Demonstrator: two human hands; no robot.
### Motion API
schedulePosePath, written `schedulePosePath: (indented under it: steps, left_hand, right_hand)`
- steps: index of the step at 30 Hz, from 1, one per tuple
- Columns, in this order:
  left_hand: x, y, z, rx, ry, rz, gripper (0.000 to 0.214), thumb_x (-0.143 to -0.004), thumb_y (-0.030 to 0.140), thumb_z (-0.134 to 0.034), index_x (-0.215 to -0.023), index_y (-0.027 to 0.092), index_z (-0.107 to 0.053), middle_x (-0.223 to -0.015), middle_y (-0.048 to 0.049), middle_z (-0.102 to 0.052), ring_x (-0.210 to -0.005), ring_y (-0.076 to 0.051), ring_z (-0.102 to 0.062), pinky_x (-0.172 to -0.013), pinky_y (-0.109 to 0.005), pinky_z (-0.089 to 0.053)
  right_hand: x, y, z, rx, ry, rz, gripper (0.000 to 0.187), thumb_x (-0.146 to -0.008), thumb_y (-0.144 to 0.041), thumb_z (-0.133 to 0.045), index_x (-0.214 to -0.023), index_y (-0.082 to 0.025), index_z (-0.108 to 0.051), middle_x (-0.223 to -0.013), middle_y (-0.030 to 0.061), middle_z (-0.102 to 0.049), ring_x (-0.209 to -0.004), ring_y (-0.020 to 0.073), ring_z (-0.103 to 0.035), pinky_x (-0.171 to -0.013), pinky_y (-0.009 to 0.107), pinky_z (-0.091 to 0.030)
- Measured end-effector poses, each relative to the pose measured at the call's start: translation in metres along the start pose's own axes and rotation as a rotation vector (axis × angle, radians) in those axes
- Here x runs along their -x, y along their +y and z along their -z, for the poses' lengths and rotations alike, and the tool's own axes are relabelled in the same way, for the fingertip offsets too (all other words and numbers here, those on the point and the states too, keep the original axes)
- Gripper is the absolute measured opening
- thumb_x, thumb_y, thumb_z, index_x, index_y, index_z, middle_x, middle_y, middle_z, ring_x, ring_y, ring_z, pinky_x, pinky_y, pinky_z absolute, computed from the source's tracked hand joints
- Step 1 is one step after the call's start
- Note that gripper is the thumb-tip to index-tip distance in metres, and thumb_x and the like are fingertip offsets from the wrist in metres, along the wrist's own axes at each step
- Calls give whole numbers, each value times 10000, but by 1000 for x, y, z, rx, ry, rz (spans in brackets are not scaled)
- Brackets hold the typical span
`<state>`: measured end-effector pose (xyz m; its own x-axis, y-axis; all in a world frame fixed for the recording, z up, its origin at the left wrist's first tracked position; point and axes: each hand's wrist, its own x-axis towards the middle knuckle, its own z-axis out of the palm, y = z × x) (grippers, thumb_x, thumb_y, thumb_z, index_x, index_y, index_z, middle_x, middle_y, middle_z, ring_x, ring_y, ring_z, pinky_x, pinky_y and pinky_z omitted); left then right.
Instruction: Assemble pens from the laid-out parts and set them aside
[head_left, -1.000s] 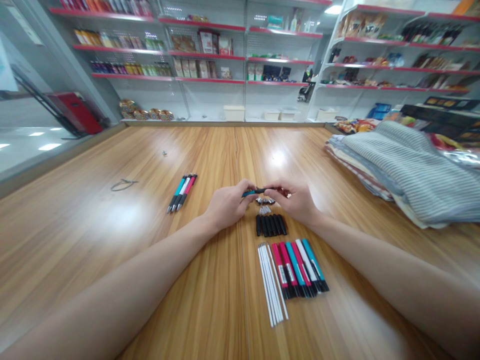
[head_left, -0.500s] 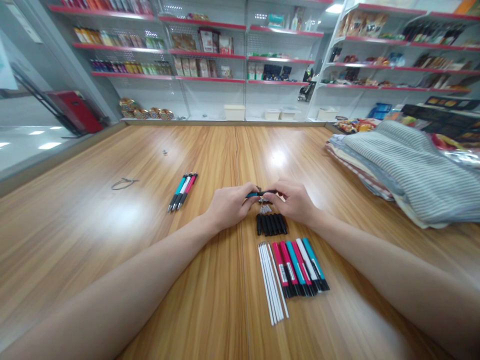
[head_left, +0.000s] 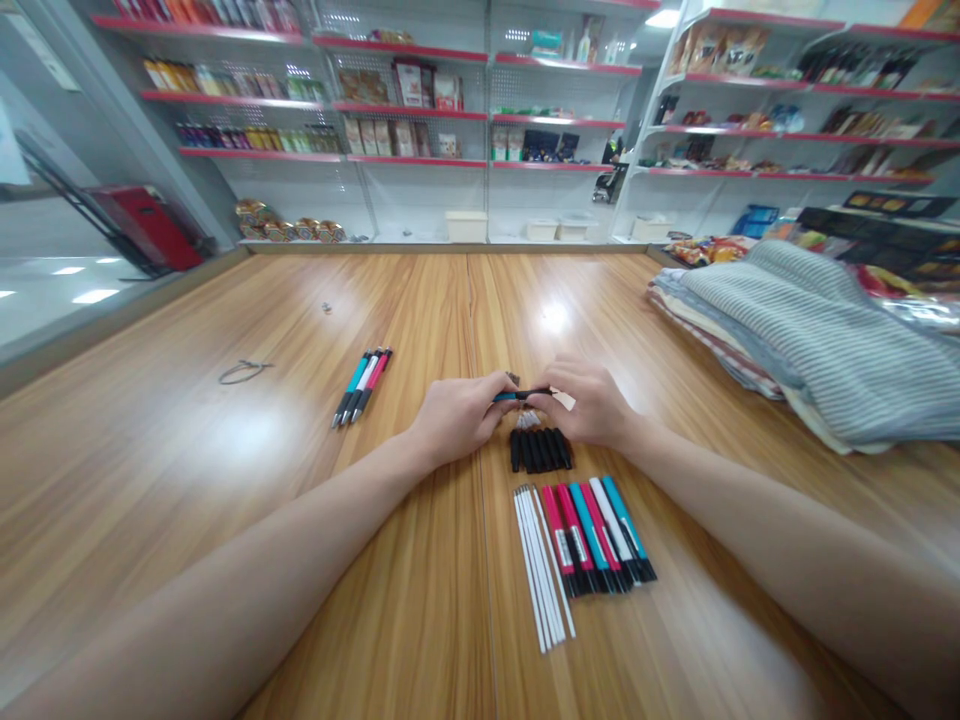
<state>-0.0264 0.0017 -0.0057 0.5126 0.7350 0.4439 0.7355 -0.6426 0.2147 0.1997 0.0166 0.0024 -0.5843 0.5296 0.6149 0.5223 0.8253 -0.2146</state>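
Between my two hands is a pen (head_left: 507, 396) with a blue barrel and a black grip. My left hand (head_left: 463, 418) pinches its blue end, while my right hand (head_left: 592, 402) has thumb and fingers closed on the black end. Just below lie small pale pieces (head_left: 528, 419), partly covered by my hands, and a row of black pen grips (head_left: 540, 450). Nearer to me are several white refills (head_left: 538, 570) side by side, and pen barrels (head_left: 600, 535) in pink, blue and white. Three whole pens (head_left: 362, 387) rest together left of my left hand.
A dark cable tie loop (head_left: 245, 372) and a tiny metal bit (head_left: 327, 308) lie on the wooden table (head_left: 405, 620). Folded striped cloths (head_left: 810, 330) are stacked at the right. Shelves of goods (head_left: 412, 108) stand behind the table, and a red cart (head_left: 146, 228) at the left.
Both hands keep hold of the pen and have shifted very slightly, with the fingers of my right hand changing position on the black end. The loose parts lie as before.
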Motion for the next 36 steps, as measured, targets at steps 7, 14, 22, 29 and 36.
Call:
schedulePosePath:
  steps: [7,14,22,29,36]
  left_hand:
    - [0,0,0,-6,-6,-15,239,-959,390,-431,-1033,232,-594,-922,-14,-724,-807,-175,-674,-621,-257,-390]
    - [0,0,-2,6,-8,-27,267,-959,415,-426,-1042,233,-603,-928,-15,-726,-814,-170,-676,-635,-252,-403]
    - [0,0,0,17,-23,-30,250,-957,408,-440,-1042,234,-598,-945,-13,-730,-826,-175,-683,-633,-252,-407]
    - [0,0,-1,41,16,0,253,-946,414,-460,-1079,223,-562,-987,-16,-721,-856,-182,-687,-681,-255,-442]
    - [0,-1,-1,28,7,-11,216,-945,392,-464,-1052,235,-566,-949,-1,-720,-830,-180,-688,-664,-256,-429]
  right_hand:
    - [0,0,1,38,-11,44,175,-887,-326,-586,-888,-156,-625,-809,57,-640,-770,157,-539,-702,285,-391]
    - [-1,0,2,55,-20,51,194,-896,-348,-574,-882,-157,-610,-810,53,-634,-779,152,-547,-709,277,-390]
    - [-1,5,4,93,-63,108,197,-909,-351,-548,-870,-168,-608,-800,57,-623,-773,160,-529,-698,290,-373]
    - [-1,4,5,118,-69,108,208,-920,-357,-531,-892,-160,-591,-820,58,-612,-784,158,-519,-698,289,-369]
    - [-3,0,6,140,-102,123,204,-935,-337,-504,-876,-157,-581,-830,63,-604,-796,157,-521,-710,287,-372]
